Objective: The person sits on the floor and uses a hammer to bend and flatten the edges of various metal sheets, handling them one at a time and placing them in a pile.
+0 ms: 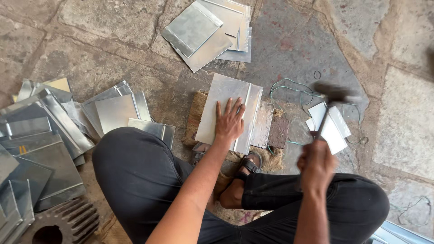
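1. Stone floor, rough grey slabs w/ cracks; person sits cross-legged on it in black trousers, sandal on one foot.
2. Nearest, bottom left: dark toothed gear wheel, partly cut off by the frame edge.
3. Right hand raised above right knee, fingers clenched round handle of a hammer; hammer head is blurred, up over the floor, clear of the sheet.
4. Left hand lies flat, fingers spread and released, pressing on a folded metal sheet.
5. That sheet sits just ahead of the feet, on a burlap sack, w/ its raised seam running along the right side, approx. under the hand's edge. A flat rusty metal block shows just right of it.
6. Right of the sheet, below the hammer: small white sheet pieces, w/ green wire looped on the floor beside them.
7. Left side: big heap of folded sheet pieces, overlapping, some touching the left knee.
8. Farthest, top centre: another stack of flat sheets, well apart from the hands.
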